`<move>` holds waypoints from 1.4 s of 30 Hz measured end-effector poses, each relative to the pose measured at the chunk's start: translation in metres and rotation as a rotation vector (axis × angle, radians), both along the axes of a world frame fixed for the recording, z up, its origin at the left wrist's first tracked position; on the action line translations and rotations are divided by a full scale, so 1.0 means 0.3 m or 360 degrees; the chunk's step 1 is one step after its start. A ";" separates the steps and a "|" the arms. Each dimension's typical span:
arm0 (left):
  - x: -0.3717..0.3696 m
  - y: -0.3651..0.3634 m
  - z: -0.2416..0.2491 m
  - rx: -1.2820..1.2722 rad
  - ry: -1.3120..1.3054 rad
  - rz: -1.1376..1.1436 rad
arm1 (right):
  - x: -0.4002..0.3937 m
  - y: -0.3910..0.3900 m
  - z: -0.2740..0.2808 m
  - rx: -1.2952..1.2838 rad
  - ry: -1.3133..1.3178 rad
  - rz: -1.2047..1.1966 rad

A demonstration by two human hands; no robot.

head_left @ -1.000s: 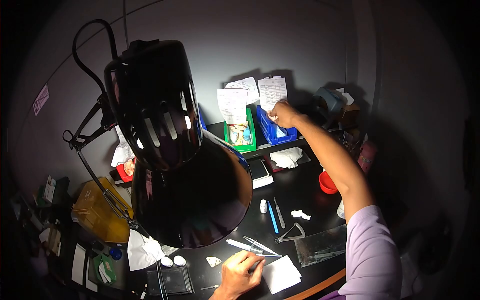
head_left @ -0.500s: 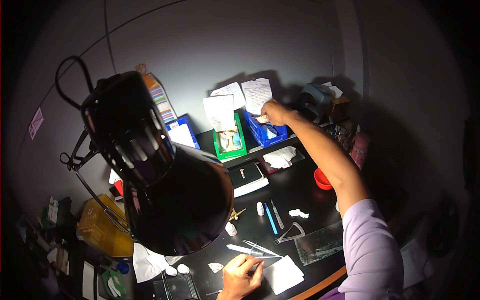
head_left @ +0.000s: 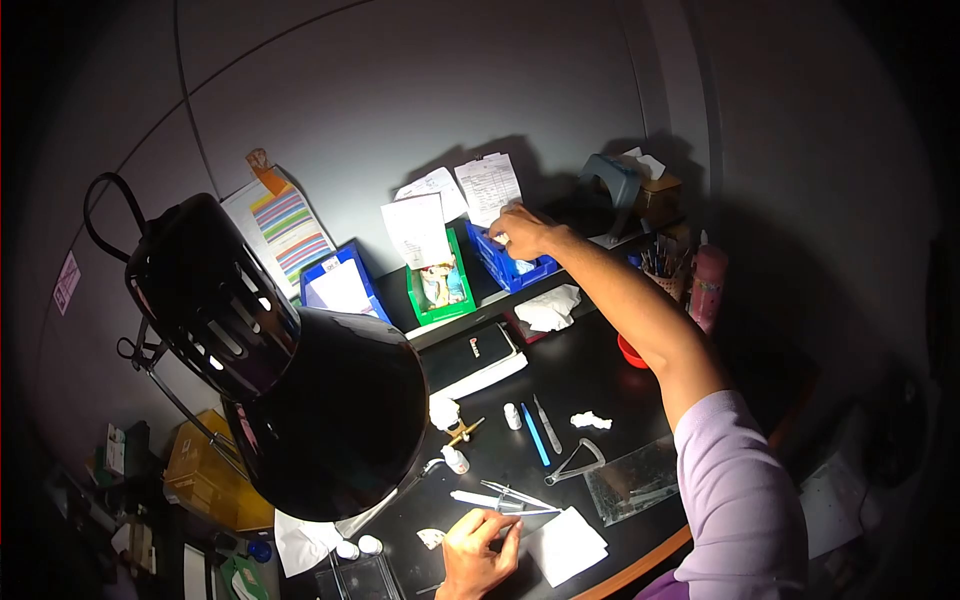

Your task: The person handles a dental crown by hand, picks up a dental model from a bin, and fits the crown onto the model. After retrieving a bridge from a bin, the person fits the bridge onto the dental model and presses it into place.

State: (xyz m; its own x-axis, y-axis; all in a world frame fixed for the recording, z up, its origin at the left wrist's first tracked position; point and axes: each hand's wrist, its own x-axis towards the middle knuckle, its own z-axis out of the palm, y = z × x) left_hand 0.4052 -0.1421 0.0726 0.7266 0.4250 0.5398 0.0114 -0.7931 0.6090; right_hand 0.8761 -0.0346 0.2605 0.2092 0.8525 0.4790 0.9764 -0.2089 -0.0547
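Observation:
My right hand (head_left: 522, 234) reaches over the right-hand blue bin (head_left: 517, 277) on the back ledge. Its fingers are closed at the bin's rim, around something pale and mostly hidden. Low in the view, my left hand (head_left: 480, 552) is curled with thumb and fingers drawn together; whether it holds anything is hidden. Beside it lies a white paper pad (head_left: 568, 548). Just above are a white pen-like tool (head_left: 478, 499) and tweezers (head_left: 515, 494). To its left lies a small pale fan-shaped piece (head_left: 431, 539).
A black lamp (head_left: 330, 410) blocks much of the left side. A green bin (head_left: 441, 315) and another blue bin (head_left: 372, 302) share the ledge. On the desk are a blue-handled tool (head_left: 535, 434), a scalpel (head_left: 548, 425), a caliper (head_left: 578, 464), a glass plate (head_left: 630, 485) and a red bowl (head_left: 630, 352).
The camera view has shifted, so the lamp and bins appear further left. My right hand stays at the blue bin, its fingers slightly lower against the rim. My left hand has barely moved.

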 end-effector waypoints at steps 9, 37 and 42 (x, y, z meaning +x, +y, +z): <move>0.016 0.013 -0.008 0.0066 -0.0095 0.0019 | -0.029 0.003 0.001 -0.0028 0.0127 -0.0068; -0.017 -0.083 -0.035 0.0564 -0.0509 -0.0377 | -0.842 -1.048 0.138 -0.0293 -0.0174 0.0661; -0.252 -0.260 -0.012 -0.0039 -0.0465 -0.0519 | -1.041 -1.242 0.018 -0.0751 0.0616 0.0709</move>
